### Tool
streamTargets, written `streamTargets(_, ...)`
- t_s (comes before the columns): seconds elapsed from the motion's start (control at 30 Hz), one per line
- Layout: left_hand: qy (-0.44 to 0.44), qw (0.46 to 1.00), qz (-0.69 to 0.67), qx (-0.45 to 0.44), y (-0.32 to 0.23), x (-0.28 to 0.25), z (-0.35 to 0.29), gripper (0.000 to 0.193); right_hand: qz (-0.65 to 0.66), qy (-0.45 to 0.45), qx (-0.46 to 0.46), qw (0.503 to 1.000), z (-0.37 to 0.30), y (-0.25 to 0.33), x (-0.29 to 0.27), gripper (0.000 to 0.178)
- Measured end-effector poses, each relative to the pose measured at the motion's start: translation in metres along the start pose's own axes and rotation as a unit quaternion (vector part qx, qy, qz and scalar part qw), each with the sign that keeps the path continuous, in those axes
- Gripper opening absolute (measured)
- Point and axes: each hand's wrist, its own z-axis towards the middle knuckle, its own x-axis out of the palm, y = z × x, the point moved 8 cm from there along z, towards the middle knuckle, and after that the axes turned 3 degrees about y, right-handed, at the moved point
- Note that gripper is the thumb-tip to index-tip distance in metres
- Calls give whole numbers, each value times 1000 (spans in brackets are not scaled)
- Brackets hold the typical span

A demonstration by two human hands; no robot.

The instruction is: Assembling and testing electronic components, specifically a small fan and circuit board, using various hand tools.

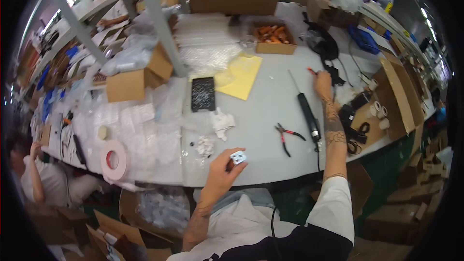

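My left hand [225, 170] is closed on a small pale block [238, 157] with dark holes in its face, held above the table's near edge. My right arm is stretched to the far right, where my right hand [323, 86] has its fingers curled. A small red piece [311, 71] sticks out beside those fingers, but the rest of what they grip is hidden. Just beyond the hand lies a black tangle of cable [334, 73]. Left of my right forearm rests a black pen-shaped tool [307, 111] with a thin metal rod. Red-handled pliers [288, 137] lie splayed nearby.
A black tray [203, 94], crumpled white tissue [222, 123] and yellow sheet [246, 75] lie mid-table. At the back stands a carton of orange parts [274, 38]. An open carton [399, 96] is on the right; a tape roll [114, 160] and another person [43, 179] are left.
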Motion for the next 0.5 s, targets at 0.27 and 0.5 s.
streamTargets(0.27,-14,995,15,94,-2,4,6,33,564,26,-58,823,-54,139,-204,27)
streamTargets(0.5,-24,991,62,116,-2,6,5,34,764,162,-118,613,-231,233,-270,23)
